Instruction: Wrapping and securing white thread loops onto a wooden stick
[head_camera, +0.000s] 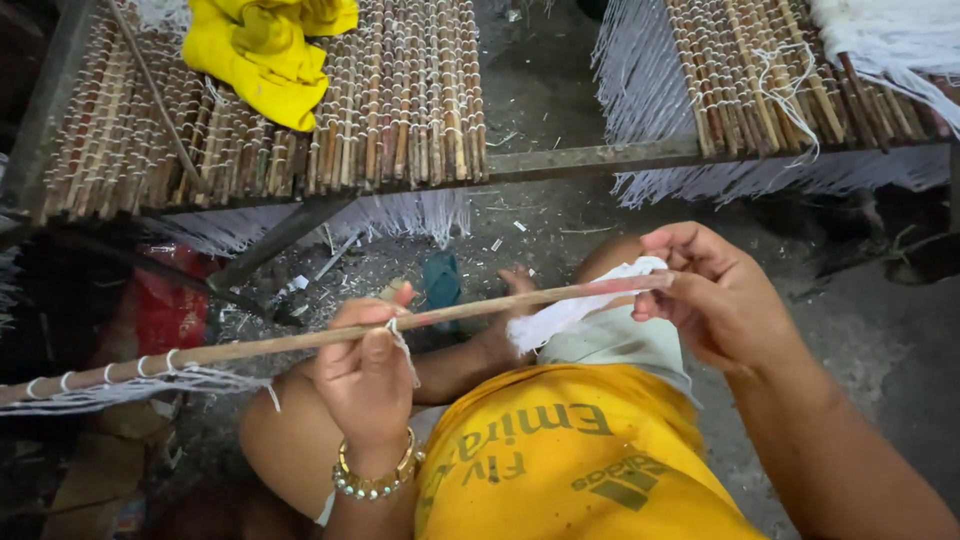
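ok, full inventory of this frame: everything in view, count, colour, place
long stick: 1, tan, held across the lap by both hands
white string: many strands, looped on the stick's left end
white strip: 1, at the stick's right end
stick mats: 2, brown with white string, on the frame above
metal frame: 1, dark, under the mats
yellow cloth: 1, on the left mat
sandal: 1, teal, on the floor
bracelet: 1, gold, left wrist
left hand: grips the stick
right hand: pinches the stick's end

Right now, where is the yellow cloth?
In the head view, the yellow cloth lies upper left on the woven stick mat, far above the left hand.
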